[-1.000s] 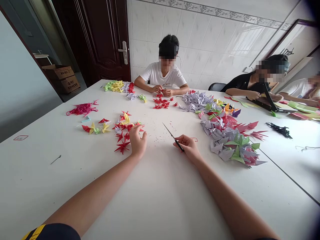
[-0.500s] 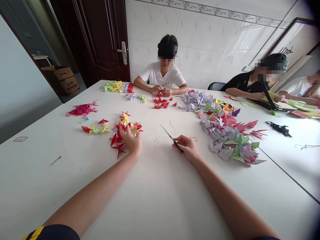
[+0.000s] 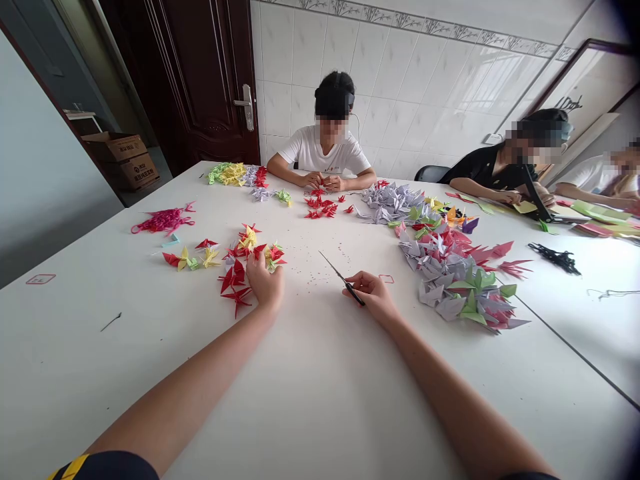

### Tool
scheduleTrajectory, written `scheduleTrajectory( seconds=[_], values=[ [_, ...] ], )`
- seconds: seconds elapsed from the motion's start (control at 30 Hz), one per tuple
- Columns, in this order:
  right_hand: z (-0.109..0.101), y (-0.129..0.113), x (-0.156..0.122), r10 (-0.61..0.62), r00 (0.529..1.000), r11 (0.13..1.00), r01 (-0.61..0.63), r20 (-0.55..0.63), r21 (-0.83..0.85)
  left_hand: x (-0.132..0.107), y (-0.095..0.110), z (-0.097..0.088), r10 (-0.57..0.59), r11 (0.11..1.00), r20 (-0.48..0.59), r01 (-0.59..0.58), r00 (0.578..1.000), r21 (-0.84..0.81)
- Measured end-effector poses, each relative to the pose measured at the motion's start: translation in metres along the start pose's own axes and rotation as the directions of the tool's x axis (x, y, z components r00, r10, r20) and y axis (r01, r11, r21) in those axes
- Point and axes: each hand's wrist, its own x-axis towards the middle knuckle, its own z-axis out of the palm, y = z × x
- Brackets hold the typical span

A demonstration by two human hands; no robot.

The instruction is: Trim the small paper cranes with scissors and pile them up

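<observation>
My left hand (image 3: pixel 265 281) rests at the near edge of a loose cluster of red and yellow folded paper cranes (image 3: pixel 247 257), its fingers pressed against them. Whether it grips any crane is hidden. My right hand (image 3: pixel 371 293) lies on the white table (image 3: pixel 300 373) and is shut on a pair of black-handled scissors (image 3: pixel 346 279). Their thin blades point up and left, touching no paper. Tiny paper bits (image 3: pixel 310 267) are scattered in front of the blades.
A large heap of lilac, green and red paper cranes (image 3: pixel 450 283) lies right of my right hand. A person (image 3: pixel 325 150) sits opposite, handling red paper near red cranes (image 3: pixel 320 207). Another person (image 3: pixel 500 167) works at the right end. Strung pink cranes (image 3: pixel 164 221) lie at left.
My left hand has moved left onto the red and yellow cranes, and the cluster has shifted with it. The scissors stay in my right hand, with little movement.
</observation>
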Motion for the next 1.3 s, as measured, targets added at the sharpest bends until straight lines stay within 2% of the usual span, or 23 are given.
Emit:
scheduleTrajectory(
  seconds=[0.1, 0.23, 0.37, 0.57, 0.63, 0.73, 0.8, 0.9, 1.0, 1.1, 1.3],
  values=[
    [0.0, -0.001, 0.0, 0.01, 1.0, 1.0, -0.01, 0.001, 0.001, 0.003, 0.005, -0.003, -0.049, 0.999, 0.039, 0.048, 0.998, 0.011],
    [0.001, -0.002, -0.001, 0.013, 1.0, 1.0, -0.013, 0.006, -0.001, 0.014, -0.001, -0.003, -0.053, 0.998, 0.065, 0.051, 0.996, 0.044],
    [0.001, -0.003, -0.001, 0.026, 1.0, 1.0, -0.026, 0.0, -0.008, 0.02, -0.009, 0.0, 0.038, 0.999, -0.008, -0.038, 0.999, 0.015],
    [0.001, -0.002, -0.001, 0.018, 1.0, 1.0, -0.018, 0.002, 0.006, 0.013, -0.003, -0.003, 0.029, 1.0, -0.063, -0.029, 0.998, -0.002],
    [0.001, -0.001, -0.001, 0.003, 1.0, 1.0, -0.003, 0.003, 0.01, 0.009, 0.003, -0.007, 0.092, 0.995, -0.101, -0.094, 0.991, -0.016],
    [0.001, -0.001, -0.001, -0.003, 1.0, 1.0, 0.003, 0.001, 0.01, 0.004, 0.009, -0.011, 0.276, 0.953, -0.125, -0.288, 0.953, -0.091],
    [0.001, 0.0, -0.001, 0.005, 1.0, 1.0, -0.005, 0.0, 0.009, 0.002, 0.011, -0.012, 0.366, 0.909, -0.068, -0.372, 0.928, -0.185],
    [0.001, 0.001, -0.001, 0.0, 1.0, 1.0, 0.0, -0.005, 0.017, 0.003, 0.011, -0.011, 0.415, 0.868, 0.056, -0.377, 0.908, -0.324],
    [0.002, 0.0, -0.002, -0.029, 1.0, 0.999, 0.029, -0.012, 0.025, 0.005, 0.008, -0.007, 0.36, 0.869, 0.264, -0.218, 0.895, -0.445],
    [0.004, -0.004, -0.003, -0.038, 0.999, 0.999, 0.037, 0.009, 0.037, 0.005, 0.008, -0.004, 0.296, 0.885, 0.434, -0.075, 0.851, -0.459],
    [0.005, -0.008, -0.004, 0.004, 0.999, 1.0, -0.004, 0.035, 0.004, 0.002, 0.009, -0.002, 0.271, 0.927, 0.47, -0.097, 0.84, -0.362]
  ],
)
